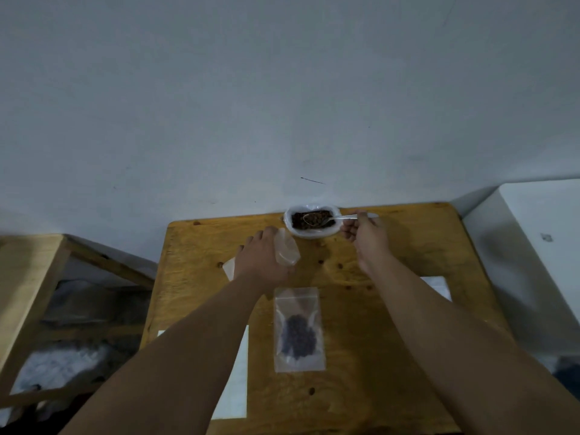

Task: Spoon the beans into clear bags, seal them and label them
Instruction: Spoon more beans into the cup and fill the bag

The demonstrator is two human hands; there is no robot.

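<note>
Metal spoon (340,217): right hand (365,235) grips the handle, fingers curled round it, with the handle end sticking out past the hand. The spoon's bowl carries beans and sits over the white container (314,235) of brown beans (297,221), at the far table edge against the wall. Left hand (260,257) grips an empty clear bag (286,248), fingers wrapped on it. The bag is tilted, just left of the container; can't tell if its mouth is open. A filled bag (298,329) lies flat mid-table between the forearms, dark beans in its lower half; seal state unclear.

Surface is a yellow-brown plywood table (392,340) with knots. One white sheet (235,372) sits near-left, partly under the left forearm. A second sheet (437,285) sits at the right, partly behind the right forearm. A pale scrap (228,268) pokes out left of the left hand; can't identify it.

Room: dim, with a grey-white wall (282,105) directly behind the table. A wooden frame (31,277) stands to the left and a white block (533,230) to the right.
</note>
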